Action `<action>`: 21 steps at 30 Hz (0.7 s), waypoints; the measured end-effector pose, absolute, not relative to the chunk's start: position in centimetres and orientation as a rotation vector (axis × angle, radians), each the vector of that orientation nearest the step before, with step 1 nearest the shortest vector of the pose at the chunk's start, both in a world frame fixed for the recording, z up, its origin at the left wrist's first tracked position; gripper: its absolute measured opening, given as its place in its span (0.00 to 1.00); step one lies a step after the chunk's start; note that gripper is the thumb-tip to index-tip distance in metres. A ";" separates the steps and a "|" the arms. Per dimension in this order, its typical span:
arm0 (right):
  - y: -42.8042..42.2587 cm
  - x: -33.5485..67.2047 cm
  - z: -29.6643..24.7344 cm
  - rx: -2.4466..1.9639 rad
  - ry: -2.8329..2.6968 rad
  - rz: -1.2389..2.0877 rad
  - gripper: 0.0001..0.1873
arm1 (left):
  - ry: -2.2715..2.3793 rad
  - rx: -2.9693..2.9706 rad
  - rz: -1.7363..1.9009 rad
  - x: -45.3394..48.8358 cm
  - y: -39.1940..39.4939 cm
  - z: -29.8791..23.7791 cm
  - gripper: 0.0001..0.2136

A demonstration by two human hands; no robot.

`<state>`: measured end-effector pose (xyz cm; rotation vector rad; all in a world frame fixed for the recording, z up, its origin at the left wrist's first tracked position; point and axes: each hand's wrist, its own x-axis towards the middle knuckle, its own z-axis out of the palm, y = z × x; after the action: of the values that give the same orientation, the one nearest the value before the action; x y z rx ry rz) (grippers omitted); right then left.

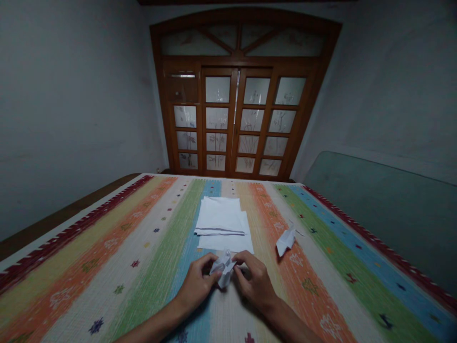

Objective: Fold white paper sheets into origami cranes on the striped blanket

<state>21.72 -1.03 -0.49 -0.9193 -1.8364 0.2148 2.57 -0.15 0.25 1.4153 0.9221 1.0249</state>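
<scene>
Both hands meet over a striped cloth and pinch a small folded white paper piece between them. My left hand grips its left side with curled fingers. My right hand grips its right side, fingers bent. Just beyond the hands lies a stack of white paper sheets. A finished folded paper figure rests on the cloth to the right of the stack, apart from my hands.
The multicoloured striped cloth covers the whole table, with a red patterned border along its sides. A wooden door with frosted glass panes stands at the far end. A green glass sheet leans against the right wall.
</scene>
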 end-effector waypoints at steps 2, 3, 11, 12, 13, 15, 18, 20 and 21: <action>-0.9 21.8 -0.6 -0.912 -1.822 0.192 0.09 | 0.924 1.427 1.021 2.5 -0.1 0.2 0.15; -0.9 21.8 -0.6 -0.905 -1.809 0.181 0.09 | 0.929 1.433 1.020 2.5 -0.1 0.2 0.14; -0.7 21.8 -0.7 -0.849 -1.776 0.148 0.10 | 0.937 1.420 1.041 2.5 0.0 -0.1 0.14; -0.8 21.8 -0.7 -0.850 -1.771 0.144 0.10 | 0.931 1.414 1.042 2.5 0.0 -0.1 0.14; -0.8 21.8 -0.6 -0.857 -1.768 0.147 0.10 | 0.925 1.405 1.038 2.5 0.0 0.0 0.15; -0.9 21.8 -0.3 -0.883 -1.760 0.188 0.10 | 0.906 1.398 1.025 2.4 0.0 0.1 0.15; -0.9 21.9 0.2 -0.899 -1.735 0.325 0.09 | 0.866 1.440 1.037 2.2 0.0 0.4 0.14; -0.7 21.9 0.4 -0.876 -1.699 0.425 0.07 | 0.839 1.448 1.067 2.1 0.1 0.5 0.13; -0.6 21.8 0.4 -0.869 -1.677 0.481 0.06 | 0.823 1.428 1.072 2.0 0.2 0.5 0.14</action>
<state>21.81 -0.64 0.35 -0.8687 -1.6775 0.4814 2.00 0.18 0.50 1.4281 0.8226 1.0722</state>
